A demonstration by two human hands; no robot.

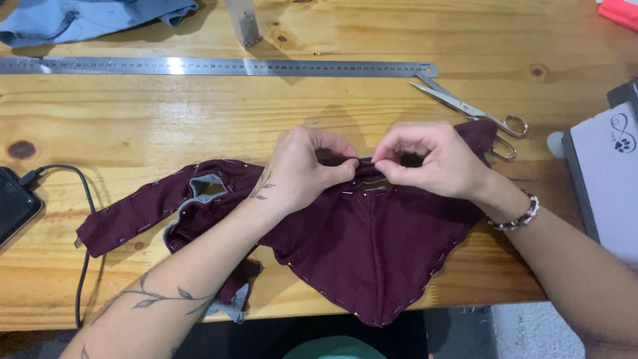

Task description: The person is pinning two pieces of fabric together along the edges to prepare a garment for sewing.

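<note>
I have both hands pinched onto the top edge of the maroon fabric piece (359, 246), which lies spread on the wooden counter (199, 113) just in front of me. My left hand (302, 169) is curled nearly closed, thumb and fingertips clamping the folded edge; my right hand (432, 159) mirrors it, also pinched shut on the same edge, so the two grips almost touch. Held that close, they keep a short stretch of the fold flat and taut between them. Whether a pin sits in either pinch I cannot tell, though pins with light heads stud the cloth's hems, apparently holding the folds in place. A grey lining (203, 189) shows at an opening to the left.

The scissors (475, 113) lie just beyond my right hand, within easy reach, and a long steel ruler (219, 66) runs across the counter farther back. Blue denim fabric (86, 16) sits at the far left corner, and a black device (13, 203) with its cable rests at the left edge.
</note>
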